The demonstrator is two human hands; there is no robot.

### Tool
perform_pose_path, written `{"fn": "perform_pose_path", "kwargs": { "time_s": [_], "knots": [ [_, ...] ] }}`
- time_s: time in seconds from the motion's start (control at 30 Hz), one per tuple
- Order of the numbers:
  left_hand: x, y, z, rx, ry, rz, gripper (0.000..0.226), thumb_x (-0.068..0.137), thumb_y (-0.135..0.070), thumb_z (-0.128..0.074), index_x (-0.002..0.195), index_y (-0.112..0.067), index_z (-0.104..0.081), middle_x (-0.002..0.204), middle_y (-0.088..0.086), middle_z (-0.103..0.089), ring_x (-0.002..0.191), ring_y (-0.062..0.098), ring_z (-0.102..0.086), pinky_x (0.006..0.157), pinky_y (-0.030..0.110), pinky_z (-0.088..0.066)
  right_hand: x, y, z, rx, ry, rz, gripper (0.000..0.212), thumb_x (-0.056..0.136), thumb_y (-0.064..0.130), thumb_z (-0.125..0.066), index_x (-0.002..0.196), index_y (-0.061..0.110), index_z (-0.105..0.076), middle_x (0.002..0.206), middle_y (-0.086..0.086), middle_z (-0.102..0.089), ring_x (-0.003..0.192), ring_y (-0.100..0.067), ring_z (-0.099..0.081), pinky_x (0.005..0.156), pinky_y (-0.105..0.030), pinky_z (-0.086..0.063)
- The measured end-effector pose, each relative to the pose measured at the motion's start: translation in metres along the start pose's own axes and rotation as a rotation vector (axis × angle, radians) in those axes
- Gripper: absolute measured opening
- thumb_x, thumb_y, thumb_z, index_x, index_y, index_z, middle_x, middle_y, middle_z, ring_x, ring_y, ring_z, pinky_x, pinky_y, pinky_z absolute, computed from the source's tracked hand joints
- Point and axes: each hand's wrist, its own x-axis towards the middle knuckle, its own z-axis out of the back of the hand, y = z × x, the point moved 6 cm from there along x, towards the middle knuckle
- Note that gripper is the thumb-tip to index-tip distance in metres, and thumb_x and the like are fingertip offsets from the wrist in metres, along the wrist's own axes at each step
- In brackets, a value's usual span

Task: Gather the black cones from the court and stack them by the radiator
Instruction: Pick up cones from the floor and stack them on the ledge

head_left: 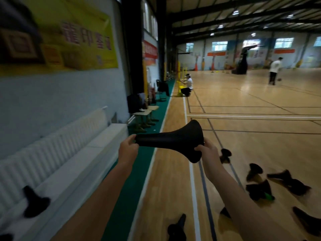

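Observation:
I hold a black cone [175, 140] sideways in front of me, above the court's edge. My left hand [127, 148] pinches its narrow tip. Its wide base is gripped at the lower rim by my right hand [207, 151]. One black cone [34, 202] stands upright on the white ledge [97, 153] in front of the white radiator [57, 146] at the left. Several black cones lie tipped over on the wooden floor at the right [260, 188] and one near my feet [177, 228].
A green strip [137, 178] and white line run along the wall. Small chairs [145, 115] stand further down the wall. A person crouches by the sideline [187, 84]; another stands far out on the court [274, 70]. A basketball stand [241, 61] is at the far end.

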Motion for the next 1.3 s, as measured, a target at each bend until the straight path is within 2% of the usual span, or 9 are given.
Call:
{"fn": "perform_pose_path", "kwargs": {
  "time_s": [0.1, 0.23, 0.3, 0.53, 0.7, 0.87, 1.07, 1.2, 1.3],
  "knots": [
    [-0.008, 0.012, 0.054, 0.0, -0.104, 0.025, 0.049, 0.084, 0.008, -0.041, 0.124, -0.011, -0.061, 0.094, 0.001, -0.064, 0.068, 0.012, -0.05, 0.06, 0.026, -0.037, -0.013, -0.009, -0.043, 0.013, 0.098, -0.018, 0.044, 0.086, -0.005, -0.049, 0.127, 0.008, -0.055, 0.115, -0.01, -0.062, 0.107, -0.027, -0.058, 0.073, -0.03, -0.049],
    [-0.019, 0.03, 0.11, 0.022, -0.175, 0.068, 0.051, 0.081, 0.007, -0.042, 0.124, -0.011, -0.061, 0.12, 0.01, -0.063, 0.11, 0.029, -0.057, 0.091, 0.033, -0.045, -0.032, -0.018, -0.094, 0.007, 0.204, -0.049, 0.042, 0.087, -0.004, -0.048, 0.124, 0.014, -0.056, 0.11, -0.006, -0.063, 0.102, -0.022, -0.059, 0.072, -0.029, -0.049],
    [-0.023, 0.039, 0.135, 0.019, -0.216, 0.09, 0.051, 0.081, 0.008, -0.042, 0.125, -0.01, -0.06, 0.123, 0.009, -0.062, 0.115, 0.028, -0.055, 0.098, 0.035, -0.043, -0.039, -0.022, -0.116, 0.021, 0.248, -0.059, 0.039, 0.088, -0.004, -0.047, 0.119, 0.018, -0.056, 0.107, -0.003, -0.063, 0.097, -0.017, -0.059, 0.073, -0.028, -0.049],
    [-0.029, 0.065, 0.255, -0.017, -0.392, 0.155, 0.051, 0.084, 0.009, -0.039, 0.125, -0.013, -0.059, 0.115, 0.001, -0.059, 0.105, 0.018, -0.052, 0.085, 0.025, -0.036, -0.059, -0.045, -0.246, -0.013, 0.422, -0.127, 0.034, 0.084, -0.004, -0.047, 0.097, 0.023, -0.062, 0.105, -0.006, -0.066, 0.096, -0.022, -0.06, 0.087, -0.04, -0.049],
    [-0.045, 0.092, 0.364, -0.008, -0.553, 0.214, 0.051, 0.083, 0.007, -0.039, 0.123, -0.018, -0.059, 0.11, 0.003, -0.062, 0.087, 0.015, -0.055, 0.071, 0.024, -0.043, -0.097, -0.062, -0.355, -0.019, 0.561, -0.163, 0.031, 0.082, -0.01, -0.045, 0.099, 0.01, -0.062, 0.094, -0.007, -0.064, 0.089, -0.025, -0.058, 0.074, -0.034, -0.043],
    [-0.071, 0.115, 0.458, -0.003, -0.703, 0.219, 0.05, 0.08, 0.008, -0.04, 0.118, -0.016, -0.063, 0.119, 0.005, -0.064, 0.114, 0.026, -0.056, 0.094, 0.037, -0.045, -0.141, -0.078, -0.45, -0.038, 0.69, -0.176, 0.03, 0.082, -0.008, -0.045, 0.104, 0.005, -0.06, 0.102, -0.013, -0.063, 0.097, -0.029, -0.057, 0.075, -0.033, -0.044],
    [-0.107, 0.135, 0.539, -0.028, -0.887, 0.235, 0.042, 0.087, 0.01, -0.038, 0.108, -0.02, -0.061, 0.106, 0.002, -0.059, 0.098, 0.018, -0.052, 0.063, 0.017, -0.042, -0.19, -0.09, -0.542, -0.052, 0.851, -0.228, 0.033, 0.081, -0.008, -0.047, 0.106, 0.008, -0.061, 0.107, -0.016, -0.063, 0.101, -0.032, -0.057, 0.081, -0.036, -0.046],
    [-0.124, 0.151, 0.575, 0.011, -0.993, 0.254, 0.048, 0.081, 0.013, -0.042, 0.119, -0.009, -0.061, 0.119, 0.01, -0.063, 0.113, 0.027, -0.056, 0.092, 0.031, -0.044, -0.211, -0.101, -0.585, -0.075, 0.97, -0.231, 0.037, 0.081, -0.005, -0.049, 0.115, 0.007, -0.06, 0.11, -0.018, -0.063, 0.1, -0.033, -0.058, 0.072, -0.034, -0.047],
    [-0.129, 0.164, 0.595, 0.001, -1.068, 0.294, 0.051, 0.078, 0.014, -0.043, 0.122, -0.007, -0.059, 0.119, 0.009, -0.062, 0.11, 0.025, -0.057, 0.09, 0.032, -0.044, -0.22, -0.107, -0.617, -0.092, 1.057, -0.23, 0.035, 0.084, -0.004, -0.048, 0.116, 0.007, -0.059, 0.107, -0.017, -0.063, 0.089, -0.025, -0.059, 0.065, -0.03, -0.045]
  ]
}}
